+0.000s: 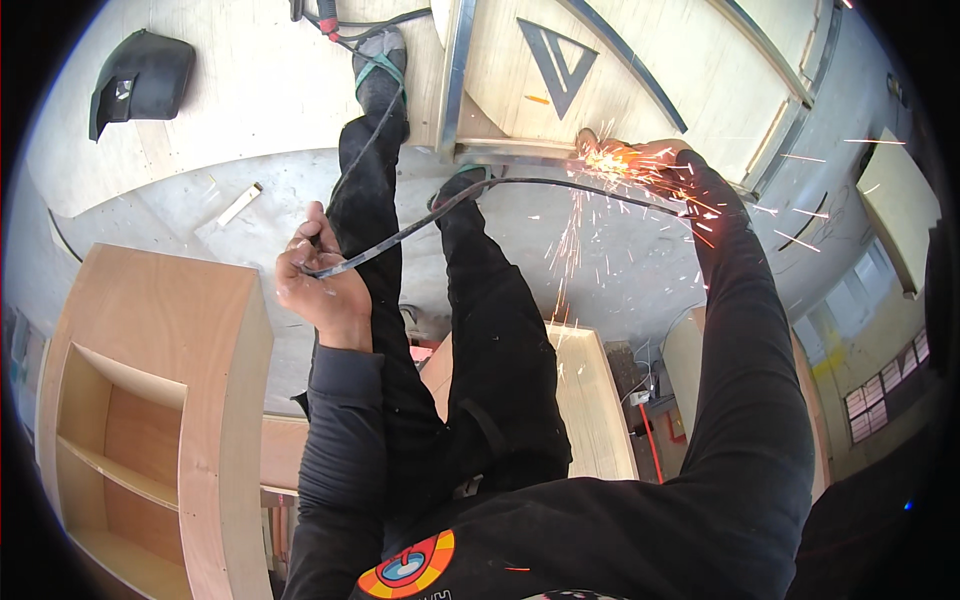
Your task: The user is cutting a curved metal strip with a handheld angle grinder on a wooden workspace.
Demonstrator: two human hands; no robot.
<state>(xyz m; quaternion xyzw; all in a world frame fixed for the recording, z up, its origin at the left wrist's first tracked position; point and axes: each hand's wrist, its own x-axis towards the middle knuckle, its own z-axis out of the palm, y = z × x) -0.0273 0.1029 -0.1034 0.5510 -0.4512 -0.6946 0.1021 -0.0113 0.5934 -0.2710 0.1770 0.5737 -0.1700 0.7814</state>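
Note:
My left hand is closed on a black cable, fingers bent around it, low at left centre. From there the cable arcs right toward my right forearm. At upper right, my right hand is closed beside a metal tube lying along the board's near edge. A burst of bright sparks covers its fingers, so what it grips is hidden. Sparks fly right and fall toward the floor. Beyond the hand, a dark metal triangle and an orange pencil lie on the pale board.
A black welding mask lies on the board at upper left, and a red-and-black tool with cable lies by my foot. A wooden shelf unit stands left. A wooden panel leans at far right.

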